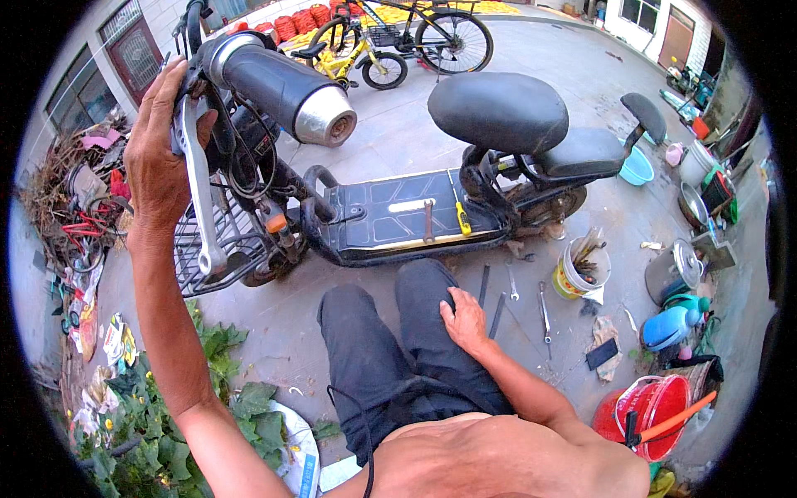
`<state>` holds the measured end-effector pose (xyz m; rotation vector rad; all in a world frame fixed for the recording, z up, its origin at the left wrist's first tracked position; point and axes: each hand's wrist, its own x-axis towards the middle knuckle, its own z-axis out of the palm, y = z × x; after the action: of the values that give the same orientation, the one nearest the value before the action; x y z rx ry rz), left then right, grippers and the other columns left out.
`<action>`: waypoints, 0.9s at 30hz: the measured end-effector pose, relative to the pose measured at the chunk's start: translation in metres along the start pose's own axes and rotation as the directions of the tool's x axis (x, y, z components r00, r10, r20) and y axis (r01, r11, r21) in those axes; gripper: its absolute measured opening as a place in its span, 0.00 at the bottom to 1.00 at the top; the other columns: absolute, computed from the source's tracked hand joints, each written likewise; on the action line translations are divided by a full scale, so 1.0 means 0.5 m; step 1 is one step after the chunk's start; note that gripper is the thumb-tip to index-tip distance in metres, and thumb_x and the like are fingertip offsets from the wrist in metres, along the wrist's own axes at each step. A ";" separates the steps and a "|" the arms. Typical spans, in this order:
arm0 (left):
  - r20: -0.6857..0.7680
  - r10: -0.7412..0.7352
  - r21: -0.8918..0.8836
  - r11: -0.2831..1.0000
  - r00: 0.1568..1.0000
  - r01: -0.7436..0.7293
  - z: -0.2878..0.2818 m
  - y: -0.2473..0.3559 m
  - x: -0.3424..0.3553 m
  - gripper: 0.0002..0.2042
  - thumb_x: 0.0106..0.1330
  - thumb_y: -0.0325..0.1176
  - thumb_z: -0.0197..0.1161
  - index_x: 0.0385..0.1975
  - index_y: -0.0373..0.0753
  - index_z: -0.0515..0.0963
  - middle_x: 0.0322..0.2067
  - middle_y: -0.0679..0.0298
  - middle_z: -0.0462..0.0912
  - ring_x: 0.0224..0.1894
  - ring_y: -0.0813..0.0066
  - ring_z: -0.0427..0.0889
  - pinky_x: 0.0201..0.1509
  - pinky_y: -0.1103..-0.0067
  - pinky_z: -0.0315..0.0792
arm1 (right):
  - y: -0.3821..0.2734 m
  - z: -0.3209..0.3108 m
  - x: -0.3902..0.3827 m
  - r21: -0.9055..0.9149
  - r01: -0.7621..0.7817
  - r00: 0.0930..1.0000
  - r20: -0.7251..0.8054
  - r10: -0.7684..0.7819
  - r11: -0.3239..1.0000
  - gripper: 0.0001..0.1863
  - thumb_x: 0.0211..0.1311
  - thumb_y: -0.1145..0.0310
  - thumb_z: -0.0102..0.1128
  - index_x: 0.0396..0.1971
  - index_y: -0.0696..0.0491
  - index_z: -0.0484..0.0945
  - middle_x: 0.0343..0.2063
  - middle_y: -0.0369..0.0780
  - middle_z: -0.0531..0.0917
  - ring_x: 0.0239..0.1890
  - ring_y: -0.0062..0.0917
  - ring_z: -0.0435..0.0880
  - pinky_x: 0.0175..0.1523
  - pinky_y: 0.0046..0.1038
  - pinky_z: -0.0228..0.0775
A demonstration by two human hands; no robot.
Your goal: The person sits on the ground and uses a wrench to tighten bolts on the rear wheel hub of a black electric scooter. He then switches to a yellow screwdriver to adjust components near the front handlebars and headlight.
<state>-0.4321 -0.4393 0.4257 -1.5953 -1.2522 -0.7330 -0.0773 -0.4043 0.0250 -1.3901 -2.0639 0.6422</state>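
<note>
An electric scooter [415,207] stands side-on in front of me. My left hand [162,141] is wrapped round the base of its silver brake lever [198,183], thumb on the near side, and the lever's round end hangs down. Beside that hand is the black handlebar grip [270,83] with a silver end cap. My right hand [466,319] lies on my right thigh with its fingers loose and nothing in it. On the footboard [374,212] lie a rusty wrench [428,220] and a yellow-handled screwdriver [462,217].
Wrenches [545,311] and dark strips [496,315] lie on the floor to my right, near a tool bucket [569,274]. Farther right are a red bucket [610,411] and a metal pot [674,270]. Leafy plants [162,423] grow at lower left. Bicycles [452,41] stand behind the scooter.
</note>
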 end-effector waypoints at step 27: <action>0.174 0.266 -0.102 0.963 0.948 -0.251 0.016 -0.040 0.049 0.29 0.62 0.17 0.60 0.64 0.40 0.66 0.62 0.56 0.71 0.62 0.62 0.72 0.64 0.69 0.72 | 0.014 0.003 0.000 -0.020 -0.004 1.000 -0.027 0.003 1.000 0.23 0.64 0.59 0.54 0.53 0.59 0.71 0.50 0.52 0.77 0.52 0.48 0.75 0.57 0.44 0.68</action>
<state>-0.4447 -0.4220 0.4506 -1.8856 -1.1254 -0.4804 -0.0737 -0.4022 0.0191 -1.4067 -2.0525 0.6026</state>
